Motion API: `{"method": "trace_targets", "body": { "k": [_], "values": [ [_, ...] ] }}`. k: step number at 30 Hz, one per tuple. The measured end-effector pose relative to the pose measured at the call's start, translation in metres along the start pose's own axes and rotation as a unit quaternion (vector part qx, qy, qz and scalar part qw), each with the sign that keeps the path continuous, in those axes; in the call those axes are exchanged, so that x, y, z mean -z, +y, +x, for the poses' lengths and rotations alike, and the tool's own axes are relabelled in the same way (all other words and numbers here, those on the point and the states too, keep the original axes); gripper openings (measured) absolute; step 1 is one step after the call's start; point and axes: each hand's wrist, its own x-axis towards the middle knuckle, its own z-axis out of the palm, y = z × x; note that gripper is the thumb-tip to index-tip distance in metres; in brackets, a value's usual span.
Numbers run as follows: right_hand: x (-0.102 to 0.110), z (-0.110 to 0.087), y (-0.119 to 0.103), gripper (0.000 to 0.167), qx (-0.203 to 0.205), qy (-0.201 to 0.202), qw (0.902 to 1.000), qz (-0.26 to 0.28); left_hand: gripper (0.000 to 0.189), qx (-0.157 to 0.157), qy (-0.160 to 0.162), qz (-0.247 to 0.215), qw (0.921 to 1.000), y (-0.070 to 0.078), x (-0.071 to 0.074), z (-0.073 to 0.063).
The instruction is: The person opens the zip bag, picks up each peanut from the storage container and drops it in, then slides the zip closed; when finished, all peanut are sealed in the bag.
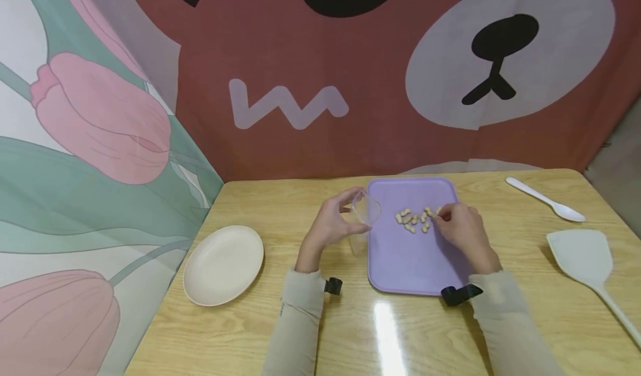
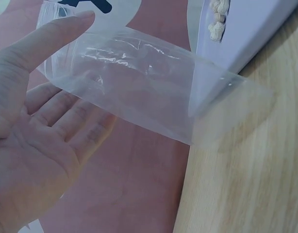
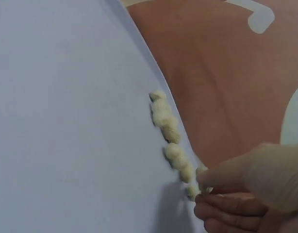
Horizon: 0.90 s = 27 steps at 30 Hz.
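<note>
My left hand (image 1: 328, 223) holds a clear zip-top plastic bag (image 2: 139, 87) by its mouth, between the thumb and the fingers. The mouth is spread round and faces the tray, while the body of the bag hangs down past the tray's left edge. Several unshelled peanuts (image 1: 409, 220) lie loosely grouped on the purple tray (image 1: 410, 270). Over the right part of that group, my right hand (image 1: 466, 231) pinches a peanut (image 3: 202, 178) between thumb and fingertips. In the right wrist view the fingers partly hide this peanut.
A cream plate (image 1: 223, 265) sits on the wooden table (image 1: 350, 331) to the left. At the right are a white spoon (image 1: 543, 199) and, nearer, a pale spatula (image 1: 581, 256). A printed cloth (image 1: 350, 148) hangs along the back edge.
</note>
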Motion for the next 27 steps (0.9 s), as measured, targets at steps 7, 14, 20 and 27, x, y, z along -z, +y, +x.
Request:
{"method": "trace_targets", "body": {
  "k": [7, 14, 20, 27],
  "values": [
    [0.021, 0.000, -0.032, 0.017, 0.093, 0.100, 0.9906, 0.006, 0.081, -0.007, 0.001, -0.008, 0.9999, -0.001, 0.001, 0.000],
    [0.042, 0.006, -0.090, 0.014, 0.163, 0.132, 0.9777, 0.011, 0.081, -0.004, -0.005, -0.012, 0.9999, -0.002, 0.000, 0.003],
    [0.030, 0.011, -0.122, 0.012, 0.218, 0.071, 0.9725, 0.040, 0.081, -0.002, -0.009, -0.021, 0.9997, -0.004, -0.001, 0.002],
    [0.007, 0.012, -0.134, 0.011, 0.265, 0.009, 0.9615, 0.072, 0.079, 0.003, -0.015, -0.022, 0.9997, 0.006, 0.004, -0.002]
  ]
}}
